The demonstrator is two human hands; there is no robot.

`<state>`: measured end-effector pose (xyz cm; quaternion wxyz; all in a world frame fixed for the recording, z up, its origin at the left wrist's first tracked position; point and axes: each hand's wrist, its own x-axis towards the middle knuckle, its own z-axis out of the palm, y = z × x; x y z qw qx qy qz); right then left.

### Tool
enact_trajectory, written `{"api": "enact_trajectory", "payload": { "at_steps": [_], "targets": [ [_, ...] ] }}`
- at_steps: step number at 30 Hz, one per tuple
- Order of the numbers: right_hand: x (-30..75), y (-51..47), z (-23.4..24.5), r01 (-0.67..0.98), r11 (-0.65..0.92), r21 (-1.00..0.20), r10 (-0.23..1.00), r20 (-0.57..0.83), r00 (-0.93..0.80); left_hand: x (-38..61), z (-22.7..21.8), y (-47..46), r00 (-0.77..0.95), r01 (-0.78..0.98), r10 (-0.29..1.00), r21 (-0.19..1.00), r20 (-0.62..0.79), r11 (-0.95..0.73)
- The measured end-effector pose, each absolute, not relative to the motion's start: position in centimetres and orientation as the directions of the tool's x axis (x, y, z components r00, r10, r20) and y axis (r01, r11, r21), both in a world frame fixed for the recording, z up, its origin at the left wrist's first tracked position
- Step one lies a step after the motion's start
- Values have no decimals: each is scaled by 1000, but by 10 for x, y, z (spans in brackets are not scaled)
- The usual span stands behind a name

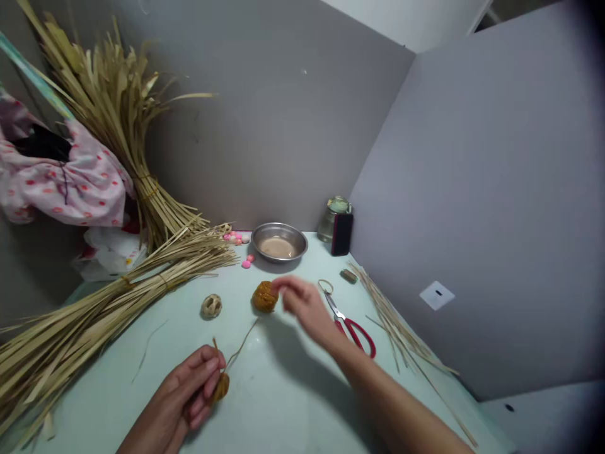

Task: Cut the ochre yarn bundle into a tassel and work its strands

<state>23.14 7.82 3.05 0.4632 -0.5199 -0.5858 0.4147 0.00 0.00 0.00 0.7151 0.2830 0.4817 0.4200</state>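
My left hand (189, 391) is closed on a small brown wound bundle (220, 386) of cord, low in the middle of the head view. A short end of cord sticks up between thumb and index finger. From there a thin loose strand (243, 343) rises toward a larger brown ball of cord (265, 297) on the table; whether it joins the ball is unclear. My right hand (302, 302) hovers at that ball's right edge, slightly blurred, fingers bent and a little apart. Nothing shows in its grasp; whether a fingertip touches the ball I cannot tell.
A pale openwork woven ball (211, 306) lies left. Red-handled scissors (350, 323) are under my right forearm. Behind stand a metal bowl of liquid (278, 243), a jar (327, 224) and a phone (342, 234). Dried straw bundles (118, 302) fill the left; thin strips (397, 315) lie right.
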Motion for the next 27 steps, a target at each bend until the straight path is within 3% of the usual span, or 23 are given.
{"api": "enact_trajectory", "payload": {
  "at_steps": [2,4,7,14,17,20,22,24,26,27],
  "targets": [
    [208,41,24,255,285,-924,892,157,-425,3,3,-3,221,-331,871,806,-439,491],
    [194,17,19,336,420,-843,788,154,-596,4,3,-5,243,-332,874,810,-422,483],
    [191,6,15,451,386,-804,805,55,-591,4,1,-6,265,-308,885,837,-382,453],
    [206,7,5,278,89,-956,858,-68,-510,0,-7,-7,347,-163,874,895,-342,415],
    [205,6,-1,325,106,-940,871,-70,-486,-1,-11,-4,325,-123,885,913,-334,389],
    [203,5,-4,465,418,-781,841,139,-523,-3,-17,2,282,-41,913,947,-294,317],
    [203,4,-5,557,622,-551,765,274,-583,-3,-21,4,264,86,924,961,-278,264],
    [203,2,-3,591,722,-360,691,324,-646,-2,-24,5,269,211,927,955,-260,207],
    [203,0,0,562,762,-323,646,316,-695,0,-25,4,304,273,923,950,-235,152],
    [203,0,1,532,762,-370,640,302,-706,2,-25,3,348,273,910,953,-226,132]
  ]
}}
